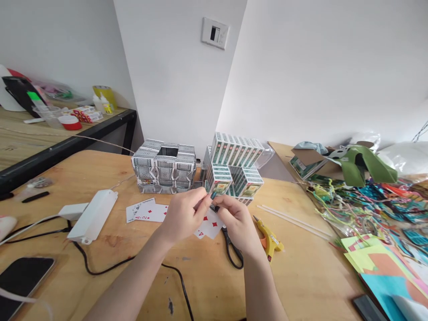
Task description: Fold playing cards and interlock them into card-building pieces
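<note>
My left hand (187, 211) and my right hand (236, 220) meet over the middle of the table, fingertips pinched together. Whatever small thing they hold between them is mostly hidden and too small to name. Beneath and beside them lie loose playing cards (152, 213), some showing red diamonds. Black-handled scissors (232, 252) lie under my right wrist, with a yellow glue gun (270, 238) to their right. Behind my hands are stacked green-and-white card boxes (219, 174). Left of these sits a box-shaped structure of grey-patterned folded cards (163, 174), with a square opening on top.
Clear glue sticks (294, 220) lie to the right. Coloured paper (371, 263) and tangled craft scraps (361, 205) cover the right side. At left are a white power adapter (93, 216), black cables (107, 267) and a phone (23, 281). A shelf (100, 127) holds glue bottles.
</note>
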Motion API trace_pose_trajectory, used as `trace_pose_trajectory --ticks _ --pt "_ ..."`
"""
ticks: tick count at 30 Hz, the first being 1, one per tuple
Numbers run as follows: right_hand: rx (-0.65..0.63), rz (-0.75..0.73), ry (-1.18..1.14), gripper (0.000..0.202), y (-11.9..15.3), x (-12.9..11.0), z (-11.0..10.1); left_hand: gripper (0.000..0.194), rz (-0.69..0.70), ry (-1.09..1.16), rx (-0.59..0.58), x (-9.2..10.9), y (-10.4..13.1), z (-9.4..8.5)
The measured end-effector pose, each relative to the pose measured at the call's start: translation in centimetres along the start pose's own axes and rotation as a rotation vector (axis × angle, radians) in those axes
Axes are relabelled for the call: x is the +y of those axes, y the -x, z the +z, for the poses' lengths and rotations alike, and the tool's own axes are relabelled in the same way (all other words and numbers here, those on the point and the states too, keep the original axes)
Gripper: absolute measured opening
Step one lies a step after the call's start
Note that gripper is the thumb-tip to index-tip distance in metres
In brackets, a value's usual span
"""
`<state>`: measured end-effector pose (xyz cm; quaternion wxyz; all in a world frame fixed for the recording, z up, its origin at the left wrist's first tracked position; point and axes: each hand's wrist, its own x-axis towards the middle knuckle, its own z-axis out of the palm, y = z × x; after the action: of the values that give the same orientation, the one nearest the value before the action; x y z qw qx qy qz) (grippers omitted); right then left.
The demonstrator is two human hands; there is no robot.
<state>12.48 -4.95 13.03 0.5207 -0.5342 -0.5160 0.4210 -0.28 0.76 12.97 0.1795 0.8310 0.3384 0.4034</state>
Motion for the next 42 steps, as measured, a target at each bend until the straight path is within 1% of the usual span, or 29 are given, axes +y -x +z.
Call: trace_pose_trajectory --ticks 3,5,9,12,14,16,18,21,23,26,29,33,35,39,42 --pt "-0.014 -0.036 -0.018 0.023 -0.1 0.2 0.1 0.034 -0.024 0.000 0.038 -0.1 -0.1 -0.1" --pt "-0.001 -0.051 -0.010 0.028 -0.3 0.5 0.1 0.034 -0.038 0.002 0.064 -0.3 -0.1 -0.2" --pt "0.029 -0.020 -0.028 0.035 -0.3 0.6 -0.1 0.035 -0.091 0.029 0.088 -0.7 -0.3 -0.3" --pt "0.029 0.034 -0.084 0.029 -0.1 0.5 -0.1 0.035 -0.143 0.058 0.095 -0.9 -0.5 -0.1" --pt "0.050 0.047 -0.050 0.024 -0.2 0.5 -0.2 0.034 -0.180 0.084 0.090 -1.1 -0.6 0.0" --pt "0.113 0.027 0.054 0.021 -0.3 0.7 -0.2 0.032 -0.216 0.123 0.046 -1.2 -0.6 0.0" --pt "0.200 -0.009 0.192 0.018 -0.5 1.0 -0.4 0.026 -0.233 0.169 -0.045 -1.3 -0.6 -0.1" --pt "0.266 -0.056 0.363 0.016 -0.5 1.1 -0.9 0.017 -0.200 0.227 -0.171 -1.2 -0.5 -0.4" --pt "0.289 -0.091 0.434 0.017 -0.4 1.0 -1.1 0.018 -0.157 0.239 -0.208 -0.9 -0.4 -0.5" --pt "0.340 -0.146 0.481 0.019 -0.2 0.6 -1.3 0.025 -0.122 0.217 -0.256 -0.5 -0.3 -0.7" --pt "0.374 -0.170 0.477 0.018 0.0 0.3 -1.4 0.029 -0.139 0.207 -0.290 -0.2 -0.1 -0.6" --pt "0.403 -0.169 0.427 0.016 0.0 0.2 -1.6 0.027 -0.168 0.266 -0.289 0.1 0.0 -0.5" --pt "0.387 -0.158 0.396 0.016 -0.1 0.3 -1.8 0.027 -0.182 0.324 -0.308 0.3 -0.1 -0.7" --pt "0.332 -0.093 0.279 0.013 -0.4 0.8 -2.2 0.028 -0.236 0.475 -0.391 0.5 -0.2 -1.0" --pt "0.359 -0.050 0.144 0.019 -0.7 1.1 -2.3 0.031 -0.320 0.604 -0.380 0.2 -0.4 -0.9"
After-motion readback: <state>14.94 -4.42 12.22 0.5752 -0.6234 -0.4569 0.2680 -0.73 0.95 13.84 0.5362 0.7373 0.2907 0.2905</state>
